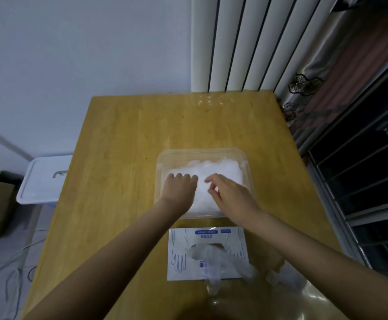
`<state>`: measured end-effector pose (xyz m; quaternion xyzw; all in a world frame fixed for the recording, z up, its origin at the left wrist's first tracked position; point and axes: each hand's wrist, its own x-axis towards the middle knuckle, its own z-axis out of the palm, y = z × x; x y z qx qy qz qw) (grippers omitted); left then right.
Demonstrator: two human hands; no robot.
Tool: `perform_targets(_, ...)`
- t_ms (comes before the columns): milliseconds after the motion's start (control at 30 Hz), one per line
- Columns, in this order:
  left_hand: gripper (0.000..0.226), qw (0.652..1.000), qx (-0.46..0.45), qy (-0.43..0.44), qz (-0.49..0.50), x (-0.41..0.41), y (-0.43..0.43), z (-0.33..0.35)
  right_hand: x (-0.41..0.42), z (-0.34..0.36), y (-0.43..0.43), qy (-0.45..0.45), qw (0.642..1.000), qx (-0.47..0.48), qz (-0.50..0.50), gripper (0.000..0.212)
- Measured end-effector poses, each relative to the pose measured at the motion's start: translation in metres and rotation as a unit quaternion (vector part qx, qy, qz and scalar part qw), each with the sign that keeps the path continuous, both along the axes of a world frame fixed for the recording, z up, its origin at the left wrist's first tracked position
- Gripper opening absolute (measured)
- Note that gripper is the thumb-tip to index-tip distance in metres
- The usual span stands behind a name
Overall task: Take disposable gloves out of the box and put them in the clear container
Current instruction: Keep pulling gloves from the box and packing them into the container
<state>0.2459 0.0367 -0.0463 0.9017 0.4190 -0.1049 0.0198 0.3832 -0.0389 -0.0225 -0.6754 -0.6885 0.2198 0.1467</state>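
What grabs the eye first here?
Both hands are in the clear container on the wooden table: the left hand rests on the white pile of gloves, the right hand beside it with fingers loosely curled. Nearer the person, the glove box lies flat, a glove trailing from its opening.

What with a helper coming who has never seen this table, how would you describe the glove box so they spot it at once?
On the wooden table, look between the person and the clear container. The glove box lies flat there: white card printed with blue hand outlines, with gloves spilling from its oval opening, unlike the see-through container.
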Motion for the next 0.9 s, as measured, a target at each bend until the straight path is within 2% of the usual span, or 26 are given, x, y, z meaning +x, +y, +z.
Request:
perform_targets(100,0.028,0.989,0.001,-0.143,-0.047,-0.001,-0.028,0.012,-0.006,0.0,-0.035,-0.002,0.998,0.001,0.06,0.017)
perform_targets(167,0.027,0.975,-0.021,-0.201,-0.096,-0.005,-0.049,0.016,-0.005,-0.008,-0.052,-0.031,0.992,-0.043,0.114,0.024)
perform_targets(300,0.028,0.975,-0.082,-0.162,-0.131,-0.017,-0.081,0.01,0.002,-0.033,-0.074,-0.091,0.955,-0.159,0.231,0.055)
perform_targets(367,0.031,0.974,-0.109,-0.137,-0.143,-0.025,-0.089,-0.001,0.004,-0.045,-0.078,-0.1,0.947,-0.177,0.249,0.06)
perform_targets(433,0.04,0.975,-0.136,-0.098,-0.147,-0.036,-0.094,-0.013,0.004,-0.05,-0.081,-0.095,0.953,-0.159,0.238,0.054)
perform_targets(567,0.065,0.974,-0.177,-0.013,-0.144,-0.053,-0.097,-0.029,-0.004,-0.045,-0.082,-0.074,0.97,-0.115,0.203,0.027)
perform_targets(700,0.075,0.973,-0.198,-0.033,-0.114,-0.056,-0.098,-0.034,-0.01,-0.039,-0.081,-0.039,0.986,-0.094,0.132,0.023)
perform_targets(900,0.076,0.977,-0.196,-0.059,-0.061,-0.058,-0.106,-0.032,-0.003,-0.032,-0.08,-0.013,0.996,-0.058,0.062,0.021)
